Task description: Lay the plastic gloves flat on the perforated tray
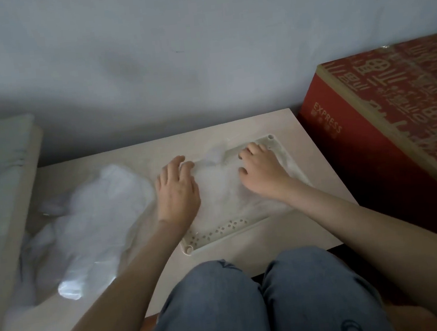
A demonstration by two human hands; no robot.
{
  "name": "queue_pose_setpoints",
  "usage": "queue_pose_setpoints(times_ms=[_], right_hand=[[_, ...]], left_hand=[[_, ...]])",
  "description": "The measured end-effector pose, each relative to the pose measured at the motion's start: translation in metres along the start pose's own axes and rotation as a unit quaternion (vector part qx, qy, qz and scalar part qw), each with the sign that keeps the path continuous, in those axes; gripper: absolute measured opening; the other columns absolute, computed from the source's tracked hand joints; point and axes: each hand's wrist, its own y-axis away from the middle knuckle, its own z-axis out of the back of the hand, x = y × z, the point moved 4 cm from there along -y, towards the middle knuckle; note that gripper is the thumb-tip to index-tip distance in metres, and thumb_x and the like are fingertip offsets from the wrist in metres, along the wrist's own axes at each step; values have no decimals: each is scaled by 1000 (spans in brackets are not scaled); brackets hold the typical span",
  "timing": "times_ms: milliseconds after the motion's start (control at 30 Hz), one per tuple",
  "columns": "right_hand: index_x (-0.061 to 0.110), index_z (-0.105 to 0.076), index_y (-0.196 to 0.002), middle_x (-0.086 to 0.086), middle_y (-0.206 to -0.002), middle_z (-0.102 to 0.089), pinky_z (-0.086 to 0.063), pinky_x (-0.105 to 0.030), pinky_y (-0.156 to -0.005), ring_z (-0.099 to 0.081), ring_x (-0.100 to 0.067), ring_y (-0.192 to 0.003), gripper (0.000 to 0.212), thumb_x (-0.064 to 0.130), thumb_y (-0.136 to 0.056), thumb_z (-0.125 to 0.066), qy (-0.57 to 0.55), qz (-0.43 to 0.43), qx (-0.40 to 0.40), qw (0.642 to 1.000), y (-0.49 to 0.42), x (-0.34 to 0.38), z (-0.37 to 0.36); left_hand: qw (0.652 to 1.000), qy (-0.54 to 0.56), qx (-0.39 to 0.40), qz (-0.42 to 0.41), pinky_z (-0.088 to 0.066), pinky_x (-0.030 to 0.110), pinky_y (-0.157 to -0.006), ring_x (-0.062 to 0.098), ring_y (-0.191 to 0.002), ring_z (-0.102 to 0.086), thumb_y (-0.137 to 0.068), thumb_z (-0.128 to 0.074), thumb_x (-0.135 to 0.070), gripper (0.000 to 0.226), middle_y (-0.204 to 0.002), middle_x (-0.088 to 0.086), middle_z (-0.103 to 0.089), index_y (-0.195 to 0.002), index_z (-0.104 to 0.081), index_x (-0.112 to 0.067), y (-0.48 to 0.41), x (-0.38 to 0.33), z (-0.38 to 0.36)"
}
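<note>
Watching through the head view, I see a grey wall (198,45) filling the far side. A big red carton (389,146) printed with gold characters stands off the right edge of the low pale table (118,160). The person's knees, in blue jeans (255,305), sit at the table's near edge.

On the left half of the table lies a loose heap of clear plastic film (95,214), crumpled and glossy at its near end. I cannot tell how many pieces it holds.

The perforated tray (220,240) sits on the right half of the table, turned slightly so one corner points toward the far right corner. Rows of holes show along its near rim. The plastic gloves (220,189) lie on the tray as a cloudy, wrinkled layer covering most of its middle, and a small fold sticks up at the far rim.

The left hand (178,189) lies palm down at the tray's left edge with its fingers stretched out, pressing the film and gripping nothing. The right hand (261,171) is palm down near the tray's far right corner. Its fingers are bent with the tips on the plastic, and I cannot tell whether they pinch the film or only press it.
</note>
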Motion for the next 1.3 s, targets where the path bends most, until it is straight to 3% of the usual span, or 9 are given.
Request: queue_pose_setpoints(times_ms=[200, 333, 567, 733, 833, 933, 1000, 1200, 1300], right_hand=[[5, -52, -119, -11, -124, -48, -34, -36, -94, -39, -30, -116, 30, 19, -93, -42, -30, 64, 28, 997, -11, 48, 11], [5, -55, -112, -9, -117, -52, -41, -37, -92, -47, -27, -112, 26, 17, -95, -39, -92, 76, 77, 990, -9, 81, 11], [10, -56, -110, -4, -115, -53, -37, -29, -80, -51, -22, -107, 26, 22, -95, -39, -117, 72, 111, 984, -4, 110, 14], [8, -62, -96, -6, -96, -63, -46, -33, -75, -59, -21, -88, 24, 28, -91, -51, -278, -6, 128, 952, -13, 105, 9], [9, -63, -89, -7, -86, -61, -48, -31, -72, -60, -18, -78, 26, 33, -94, -54, -507, -67, 217, 832, -12, 112, 6], [8, -61, -108, -9, -99, -62, -48, -29, -79, -62, -20, -90, 44, 48, -90, -51, -646, -100, 276, 705, -9, 117, 7], [8, -56, -123, -14, -110, -64, -46, -34, -92, -62, -24, -101, 63, 58, -85, -47, -711, -124, 295, 626, -9, 114, 11], [5, -46, -137, -10, -123, -62, -50, -31, -92, -61, -21, -111, 83, 67, -84, -32, -811, -26, 320, 488, -5, 99, 31], [11, -60, -125, -11, -123, -60, -46, -40, -95, -59, -27, -107, 64, 57, -80, -63, -806, -60, 264, 526, -8, 79, 26]], left_hand=[[955, -171, 144, 197, -24, 44, -111, 39, -133, -30, -97, -44, -26, 55, -148, 24, -26, -145, -25, -5, 37, 72, 30], [932, -141, 227, 244, -40, 34, -96, 30, -117, -52, -98, -41, -22, 31, -125, 14, -55, -125, -50, -10, 53, 97, 42], [939, -149, 170, 261, -45, 32, -70, 32, -96, -64, -97, -40, -10, 20, -103, 13, -67, -105, -58, -9, 55, 99, 67], [939, 95, -39, 329, -37, 33, -63, 29, -73, -52, -98, -42, -18, 19, -81, 10, -62, -92, -56, -6, 42, 88, 103], [826, 397, -131, 378, -55, 36, -75, 22, -79, -64, -94, -53, -12, 8, -83, 6, -67, -89, -58, -8, 22, 70, 119], [587, 730, -91, 339, -59, 30, -75, 19, -74, -68, -100, -44, -7, 25, -82, 10, -68, -80, -59, -5, -4, 45, 119], [472, 830, -27, 296, -55, 26, -72, 15, -73, -67, -103, -33, -12, 44, -85, 8, -70, -75, -67, -5, -14, 31, 114], [428, 848, 50, 307, -55, 26, -66, 13, -64, -66, -104, -30, -21, 36, -80, 3, -71, -97, -61, -3, -22, 10, 81], [445, 833, 46, 324, -56, 26, -62, 12, -60, -64, -102, -36, -13, 29, -74, 4, -70, -87, -60, -4, -22, 4, 67]])
